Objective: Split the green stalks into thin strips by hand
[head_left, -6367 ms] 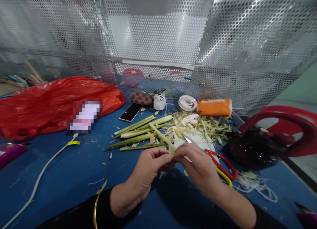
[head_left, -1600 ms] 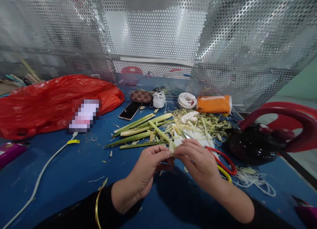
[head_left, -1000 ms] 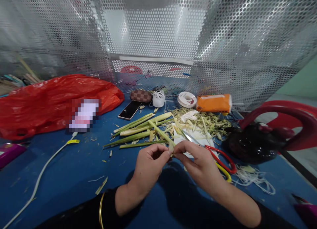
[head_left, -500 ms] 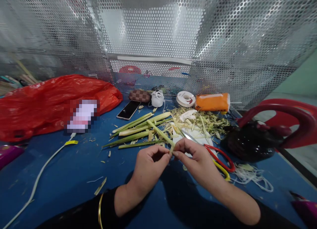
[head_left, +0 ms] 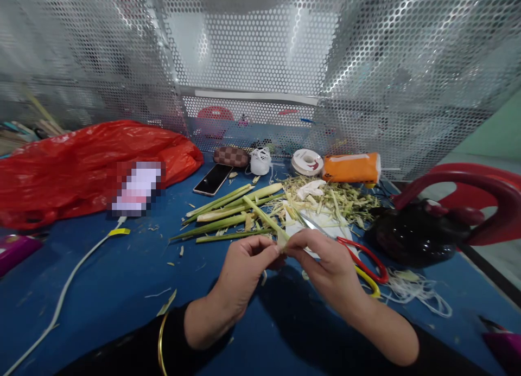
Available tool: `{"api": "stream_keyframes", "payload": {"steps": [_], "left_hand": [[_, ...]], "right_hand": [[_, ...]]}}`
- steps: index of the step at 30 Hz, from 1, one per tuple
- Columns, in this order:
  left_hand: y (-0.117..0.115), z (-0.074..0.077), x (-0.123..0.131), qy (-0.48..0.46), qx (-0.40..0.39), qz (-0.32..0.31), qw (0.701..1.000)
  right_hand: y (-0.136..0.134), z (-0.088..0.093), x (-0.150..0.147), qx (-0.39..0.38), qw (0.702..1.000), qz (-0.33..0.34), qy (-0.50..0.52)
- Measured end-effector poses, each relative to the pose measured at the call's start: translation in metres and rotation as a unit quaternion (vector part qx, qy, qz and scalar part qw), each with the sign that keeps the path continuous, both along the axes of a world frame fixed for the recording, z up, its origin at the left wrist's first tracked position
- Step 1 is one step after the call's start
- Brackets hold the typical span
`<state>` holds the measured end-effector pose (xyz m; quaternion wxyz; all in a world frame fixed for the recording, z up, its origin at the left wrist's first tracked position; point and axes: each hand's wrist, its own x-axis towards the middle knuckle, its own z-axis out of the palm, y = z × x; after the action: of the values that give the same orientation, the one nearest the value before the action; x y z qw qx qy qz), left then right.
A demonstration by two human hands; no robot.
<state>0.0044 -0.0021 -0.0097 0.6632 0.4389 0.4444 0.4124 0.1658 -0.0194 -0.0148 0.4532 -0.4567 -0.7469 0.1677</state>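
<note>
Both my hands pinch the near end of one pale green plant stalk, which slants away from me toward the upper left. My left hand grips it between thumb and bent fingers. Fingertips of my right hand press on the same end, almost touching the left ones. Just beyond lie several green stalks side by side. A heap of shredded plant scraps spreads behind the right hand, with white paper under part of it. Scissors with red and yellow handles lie beside my right wrist.
A dark kettle with a red handle stands at the right, near tangled white string. Along the back are a phone, a checkered case, a white spool and an orange packet. A red plastic bag covers the left.
My fingers have shifted on the stalk's end, and a wider pale piece now shows at the pinch. My right hand has turned slightly inward. The view has moved a little.
</note>
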Motion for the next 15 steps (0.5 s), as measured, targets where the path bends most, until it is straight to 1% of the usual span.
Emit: {"api": "stream_keyframes", "payload": {"steps": [3, 7, 12, 15], "left_hand": [[-0.0002, 0.0013, 0.0005, 0.014, 0.011, 0.019, 1.000], [-0.0002, 0.0049, 0.0006, 0.051, 0.040, 0.022, 0.998], [-0.0007, -0.0007, 0.0002, 0.083, 0.102, -0.001, 0.991], [-0.0001, -0.0035, 0.0003, 0.095, 0.122, -0.009, 0.988]], "right_hand": [[-0.0007, 0.0019, -0.0014, -0.029, 0.999, 0.001, 0.026], [-0.0014, 0.0047, -0.0047, -0.101, 0.991, -0.013, 0.083], [0.0008, 0.0018, -0.0069, -0.177, 0.966, -0.021, 0.186], [0.0031, 0.0024, -0.0062, -0.234, 0.948, 0.000, 0.217]]}}
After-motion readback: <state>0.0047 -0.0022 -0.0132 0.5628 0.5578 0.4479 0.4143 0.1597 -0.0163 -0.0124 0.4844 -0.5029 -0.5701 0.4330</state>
